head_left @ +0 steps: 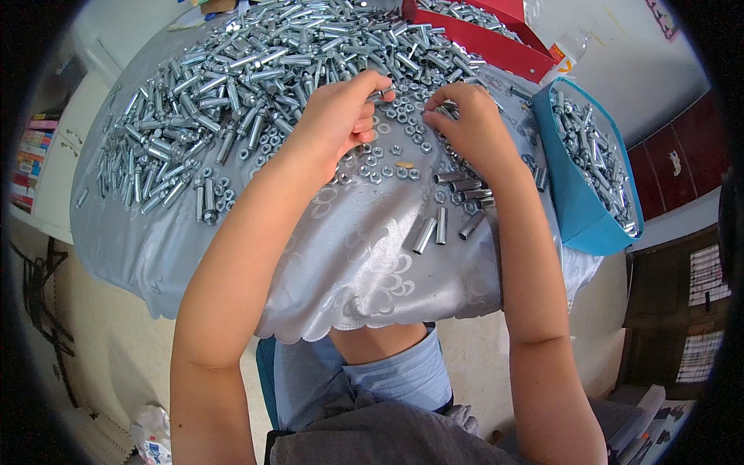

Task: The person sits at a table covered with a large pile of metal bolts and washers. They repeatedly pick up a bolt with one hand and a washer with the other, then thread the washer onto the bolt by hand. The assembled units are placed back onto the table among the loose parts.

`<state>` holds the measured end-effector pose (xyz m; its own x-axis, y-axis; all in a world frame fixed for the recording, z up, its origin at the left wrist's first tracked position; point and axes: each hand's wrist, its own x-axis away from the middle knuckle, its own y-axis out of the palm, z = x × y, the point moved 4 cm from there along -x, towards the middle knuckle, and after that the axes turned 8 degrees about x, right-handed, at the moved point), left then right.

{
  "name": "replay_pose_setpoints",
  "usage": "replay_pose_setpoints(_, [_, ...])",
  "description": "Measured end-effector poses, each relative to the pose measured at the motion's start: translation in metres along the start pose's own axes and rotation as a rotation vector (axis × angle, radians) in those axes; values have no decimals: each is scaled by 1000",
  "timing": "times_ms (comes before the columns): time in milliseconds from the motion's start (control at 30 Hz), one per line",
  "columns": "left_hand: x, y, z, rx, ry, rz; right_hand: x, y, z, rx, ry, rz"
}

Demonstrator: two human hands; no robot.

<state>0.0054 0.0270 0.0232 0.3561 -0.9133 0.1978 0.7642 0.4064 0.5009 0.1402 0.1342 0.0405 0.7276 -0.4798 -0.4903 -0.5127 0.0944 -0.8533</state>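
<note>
My left hand (333,120) is closed over the middle of the table, pinching a small shiny metal fastener (381,94) between thumb and forefinger; its far end is mostly hidden by the fingers. To its right, my right hand (470,124) has thumb and forefinger curled together above loose nuts (409,116); whatever they grip is too small or hidden to make out. Just below the hands lie more hex nuts (375,163). Several short metal sleeves (425,235) rest beside my right wrist. Behind my left hand spreads a big heap of sleeve anchor bolts (225,85).
A blue fabric bin (583,221) full of anchor bolts stands at the table's right edge. At the back right is a red box (496,46) of metal parts, with a clear plastic bottle (570,50) beside it. A silvery patterned cloth (341,263) covers the table.
</note>
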Motion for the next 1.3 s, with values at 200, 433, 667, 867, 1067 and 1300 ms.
replay_pose_setpoints(200, [0, 2, -2, -62, 7, -40, -6, -3, -3, -403, 176, 24])
replay_pose_setpoints(433, [-1, 2, -3, -76, -4, -43, -2, -7, -10, -372, 127, -62])
replay_pose_setpoints(667, [0, 2, -4, -120, 2, -62, -4, -12, -14, -508, 161, -115])
replay_pose_setpoints(867, [1, 5, -5, -94, 15, -68, -3, -18, -25, -832, 262, -146])
replay_pose_setpoints(1067, [2, 7, -3, -58, 13, -165, -3, -14, -22, -987, 320, -228])
replay_pose_setpoints(1300, [7, 14, 3, -14, 8, -312, -4, -10, -20, -1072, 304, -234])
